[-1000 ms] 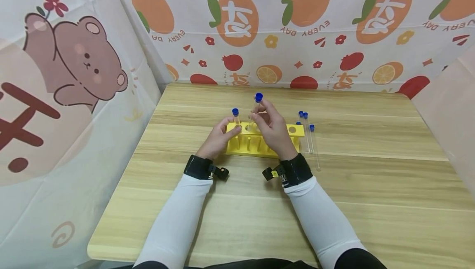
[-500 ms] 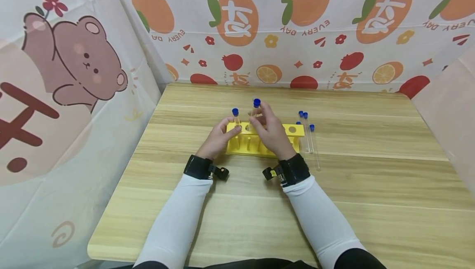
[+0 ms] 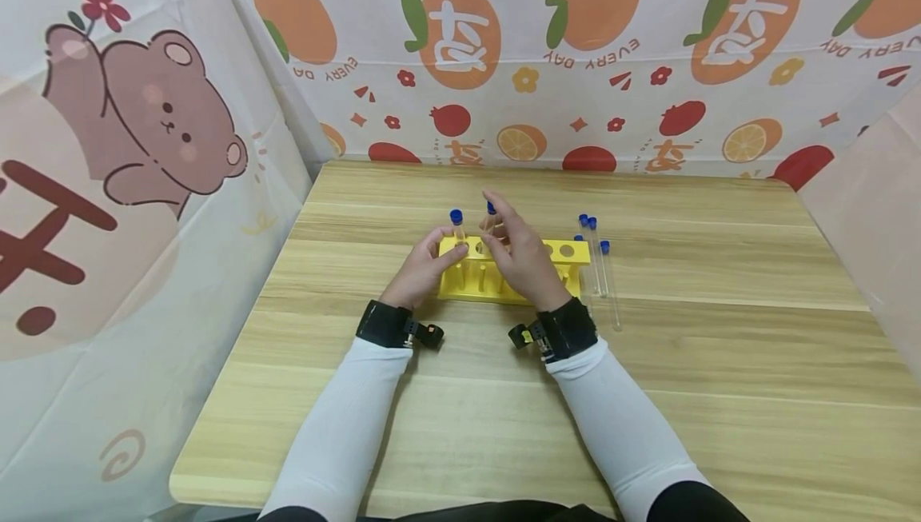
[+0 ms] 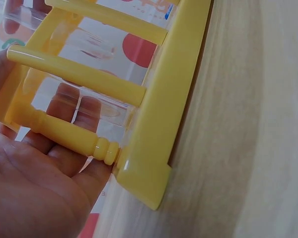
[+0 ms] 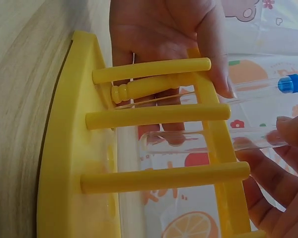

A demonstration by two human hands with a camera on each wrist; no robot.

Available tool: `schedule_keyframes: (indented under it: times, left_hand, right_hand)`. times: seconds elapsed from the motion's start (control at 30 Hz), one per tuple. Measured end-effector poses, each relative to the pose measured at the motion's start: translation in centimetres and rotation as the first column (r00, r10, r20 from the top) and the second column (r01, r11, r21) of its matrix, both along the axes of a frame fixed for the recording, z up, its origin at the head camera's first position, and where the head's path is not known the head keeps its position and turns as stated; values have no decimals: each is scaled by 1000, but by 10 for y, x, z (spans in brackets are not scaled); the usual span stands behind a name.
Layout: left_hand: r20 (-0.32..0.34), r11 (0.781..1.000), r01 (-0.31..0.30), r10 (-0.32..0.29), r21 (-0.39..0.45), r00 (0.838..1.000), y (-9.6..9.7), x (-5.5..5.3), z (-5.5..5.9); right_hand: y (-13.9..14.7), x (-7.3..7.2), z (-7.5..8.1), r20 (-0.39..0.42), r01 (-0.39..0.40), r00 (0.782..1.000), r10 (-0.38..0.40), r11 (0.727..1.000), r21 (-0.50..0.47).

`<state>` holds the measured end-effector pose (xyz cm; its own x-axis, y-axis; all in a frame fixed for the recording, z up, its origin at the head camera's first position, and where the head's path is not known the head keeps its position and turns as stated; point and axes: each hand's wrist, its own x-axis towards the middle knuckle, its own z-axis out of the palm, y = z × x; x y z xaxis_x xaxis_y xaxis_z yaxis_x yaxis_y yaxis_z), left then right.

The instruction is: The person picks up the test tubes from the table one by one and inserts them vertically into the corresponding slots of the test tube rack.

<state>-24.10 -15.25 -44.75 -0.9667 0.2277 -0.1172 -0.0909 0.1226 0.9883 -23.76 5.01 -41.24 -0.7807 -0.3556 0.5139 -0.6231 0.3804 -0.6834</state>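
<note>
The left hand [image 4: 39, 183] curls round one end of the yellow rack [image 4: 174, 89]. The right hand [image 3: 528, 262] pinches a clear tube [image 5: 193, 142] — blue cap [image 3: 492, 207] up, round bottom poking down through the rack's top.

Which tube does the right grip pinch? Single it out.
The pinched tube passes through the second hole from the left in the rack. The other racked tube stands leftmost; loose tubes lie on the table.
</note>
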Motion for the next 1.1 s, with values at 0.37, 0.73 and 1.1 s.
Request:
schedule_keyframes:
  times: [0.37,0.73,1.1]
  left_hand:
    - [-10,1000,2,-2,-2,1000,-1,0,-1]
    - [-13,1000,-1,1,-9,1000,-2,0,-2]
    - [-25,1000,0,0,-5,1000,-1,0,-2]
  right_hand:
    - [-1,1,-1,-35,-29,999,29,1000,-3]
    - [2,2,-2,-67,-12,998,13,1000,20]
    - [3,2,0,-19,-1,1000,1,1000,29]
